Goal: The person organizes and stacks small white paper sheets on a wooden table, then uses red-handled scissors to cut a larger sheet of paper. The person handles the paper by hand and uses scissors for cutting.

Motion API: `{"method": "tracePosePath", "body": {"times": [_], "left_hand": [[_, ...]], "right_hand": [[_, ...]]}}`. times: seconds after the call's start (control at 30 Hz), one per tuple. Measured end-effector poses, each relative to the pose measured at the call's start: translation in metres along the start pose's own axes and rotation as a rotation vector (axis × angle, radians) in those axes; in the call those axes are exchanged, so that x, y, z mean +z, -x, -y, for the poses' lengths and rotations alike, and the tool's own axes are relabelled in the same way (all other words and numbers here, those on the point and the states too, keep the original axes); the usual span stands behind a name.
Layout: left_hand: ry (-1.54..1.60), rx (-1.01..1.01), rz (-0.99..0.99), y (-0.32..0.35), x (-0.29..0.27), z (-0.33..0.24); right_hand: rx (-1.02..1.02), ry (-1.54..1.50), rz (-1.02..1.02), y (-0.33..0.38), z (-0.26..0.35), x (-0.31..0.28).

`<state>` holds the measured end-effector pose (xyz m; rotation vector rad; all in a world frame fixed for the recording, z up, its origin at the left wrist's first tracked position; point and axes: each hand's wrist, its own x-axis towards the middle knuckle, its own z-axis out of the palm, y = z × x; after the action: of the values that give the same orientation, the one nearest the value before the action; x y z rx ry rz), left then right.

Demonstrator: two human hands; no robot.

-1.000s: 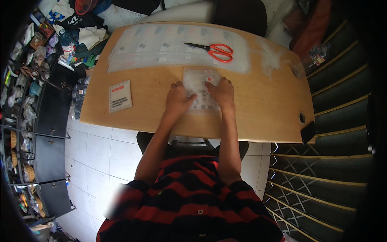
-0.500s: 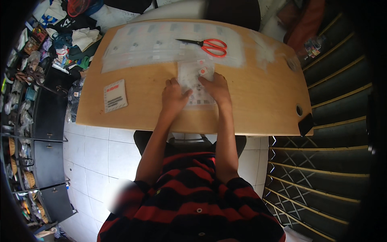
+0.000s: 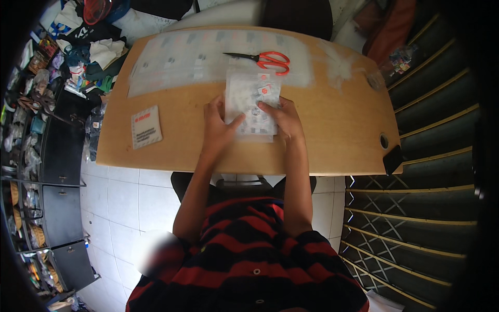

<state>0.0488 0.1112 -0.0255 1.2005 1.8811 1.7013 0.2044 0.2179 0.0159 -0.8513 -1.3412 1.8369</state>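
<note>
A small stack of whitish translucent plastic bags (image 3: 251, 93), with grey prints and red marks, is held between my two hands near the table's front edge. My left hand (image 3: 220, 118) grips its left edge, thumb lying on top and fingers at the side. On the right edge my right hand (image 3: 285, 118) has its thumb pressed on the printed face and its fingers curled behind. Just beyond the stack lie black-bladed scissors (image 3: 274, 61) with red handles. They rest on a wide spread of printed translucent plastic sheets (image 3: 182, 54).
A flat white packet (image 3: 146, 127) with red and black print lies on the left of the wooden table (image 3: 332, 130). A black phone-like object (image 3: 393, 160) sits at the right corner, near a round cable hole (image 3: 384, 140). Crowded shelves (image 3: 31, 156) stand left, a folding metal gate (image 3: 416, 223) right.
The bags have come up off the table slightly and look squarer between my hands. My left hand has shifted a little left and its grip has changed.
</note>
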Motion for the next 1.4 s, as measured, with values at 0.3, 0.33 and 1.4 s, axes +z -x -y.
{"method": "tracePosePath", "body": {"times": [0.3, 0.33, 1.4], "left_hand": [[0.272, 0.044, 0.116, -0.022, -0.018, -0.020], [0.250, 0.087, 0.073, -0.021, -0.018, -0.022], [0.260, -0.075, 0.201, -0.014, -0.020, -0.034]], "right_hand": [[-0.229, 0.278, 0.019, 0.016, 0.018, 0.009], [-0.254, 0.317, 0.020, 0.016, 0.020, 0.011], [-0.275, 0.233, -0.007, 0.014, -0.005, 0.029]]}}
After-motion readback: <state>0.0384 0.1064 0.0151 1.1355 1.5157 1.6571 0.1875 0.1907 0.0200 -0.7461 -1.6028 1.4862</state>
